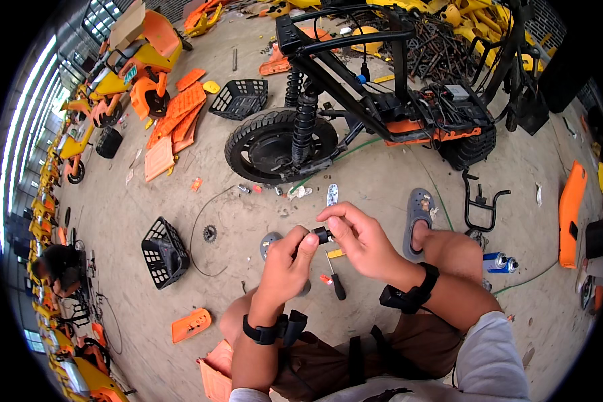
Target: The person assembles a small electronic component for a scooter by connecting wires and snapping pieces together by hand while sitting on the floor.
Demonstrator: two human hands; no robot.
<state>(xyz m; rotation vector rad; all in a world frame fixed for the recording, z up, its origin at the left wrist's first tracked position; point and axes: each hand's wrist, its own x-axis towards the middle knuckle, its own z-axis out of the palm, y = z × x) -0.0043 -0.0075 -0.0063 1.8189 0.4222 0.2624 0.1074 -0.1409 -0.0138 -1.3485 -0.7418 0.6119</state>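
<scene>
A small black cylindrical part (322, 234) is held up between my two hands, above the floor and in front of my knees. My left hand (287, 262) is closed round its left end, thumb on top. The thumb and fingers of my right hand (362, 242) pinch at its right end, and the fingers hide some of that end. What exact kind of part it is cannot be made out. Below the hands, a screwdriver (338, 287) with a black handle lies on the floor, beside a small yellow piece (336, 254).
Ahead stands a stripped scooter frame (355, 100) with its rear wheel (281, 146). Black baskets (164, 252) and orange panels (177, 120) lie to the left. Blue spray cans (494, 261) and a bent black tube frame (482, 204) are right. A person (63, 268) sits far left.
</scene>
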